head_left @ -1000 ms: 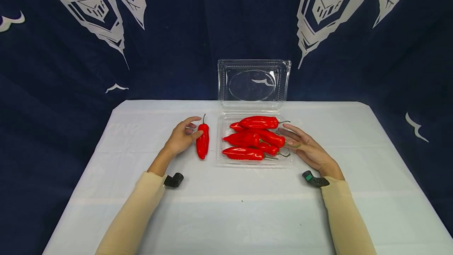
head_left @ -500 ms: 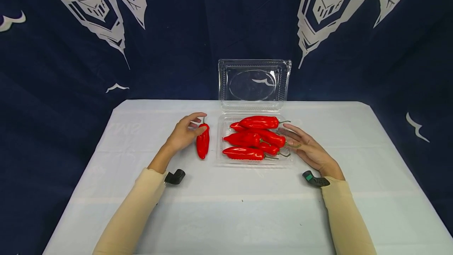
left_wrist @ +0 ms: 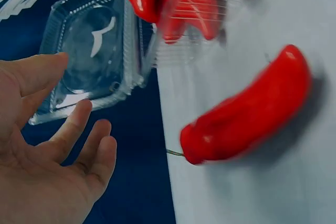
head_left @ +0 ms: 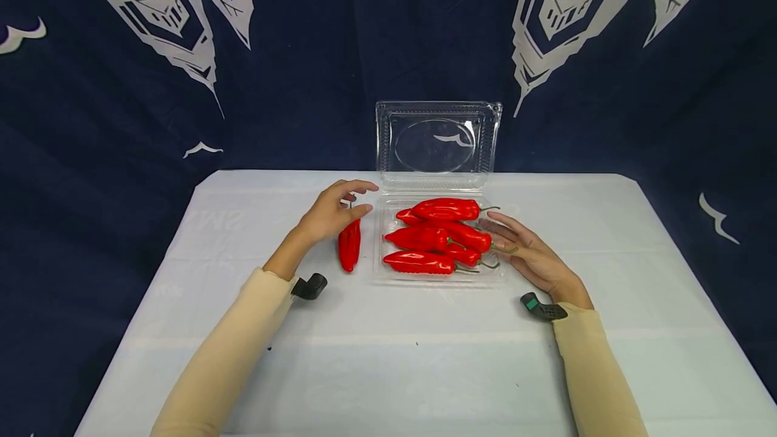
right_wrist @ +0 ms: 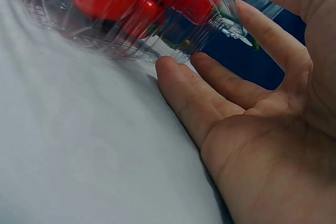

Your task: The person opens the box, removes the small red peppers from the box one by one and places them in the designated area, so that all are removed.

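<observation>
A clear plastic clamshell container stands on the table with several red chili peppers piled in its base. One more red chili pepper lies to the left of it, stem pointing away. My left hand hovers above that pepper's stem end, fingers spread and holding nothing; in the left wrist view the loose pepper is apart from the fingers. At the container's right side is my right hand, its fingers extended. In the right wrist view the fingertips are against or very near the ribbed wall.
The container's clear lid stands raised at the back, before a dark blue patterned cloth. A white cover lies over the table. Each wrist wears a small black camera.
My left hand has moved right and away from me, past the loose pepper's stem toward the container. The loose pepper and my right hand have stayed in place.
</observation>
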The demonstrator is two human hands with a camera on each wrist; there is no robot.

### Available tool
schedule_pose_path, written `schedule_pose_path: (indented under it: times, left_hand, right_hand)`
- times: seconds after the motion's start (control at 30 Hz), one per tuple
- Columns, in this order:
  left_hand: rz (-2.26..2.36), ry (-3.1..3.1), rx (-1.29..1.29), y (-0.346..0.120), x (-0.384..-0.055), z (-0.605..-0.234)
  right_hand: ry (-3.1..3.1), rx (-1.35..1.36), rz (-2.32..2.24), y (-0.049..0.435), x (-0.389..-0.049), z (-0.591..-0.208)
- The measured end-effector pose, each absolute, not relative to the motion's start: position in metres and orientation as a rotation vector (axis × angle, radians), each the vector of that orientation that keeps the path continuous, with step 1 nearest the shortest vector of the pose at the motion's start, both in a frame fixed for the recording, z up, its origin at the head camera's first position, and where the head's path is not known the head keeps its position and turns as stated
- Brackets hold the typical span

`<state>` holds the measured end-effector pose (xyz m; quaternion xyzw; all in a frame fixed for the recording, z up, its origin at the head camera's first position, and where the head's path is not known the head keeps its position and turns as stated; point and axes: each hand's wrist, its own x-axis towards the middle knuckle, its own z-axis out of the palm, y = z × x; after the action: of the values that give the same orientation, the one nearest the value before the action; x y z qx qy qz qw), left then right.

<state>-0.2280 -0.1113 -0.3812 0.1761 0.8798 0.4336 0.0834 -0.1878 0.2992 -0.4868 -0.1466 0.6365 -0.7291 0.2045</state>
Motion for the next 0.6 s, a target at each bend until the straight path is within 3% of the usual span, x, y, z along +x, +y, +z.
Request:
schedule_pose_path:
  times: [0.6]
  left_hand:
    - [1.221,2.328,0.867,-0.078,-0.243,-0.37]
  right_hand:
    - [1.754,-0.438,-2.043,0.299,-0.188,-0.485]
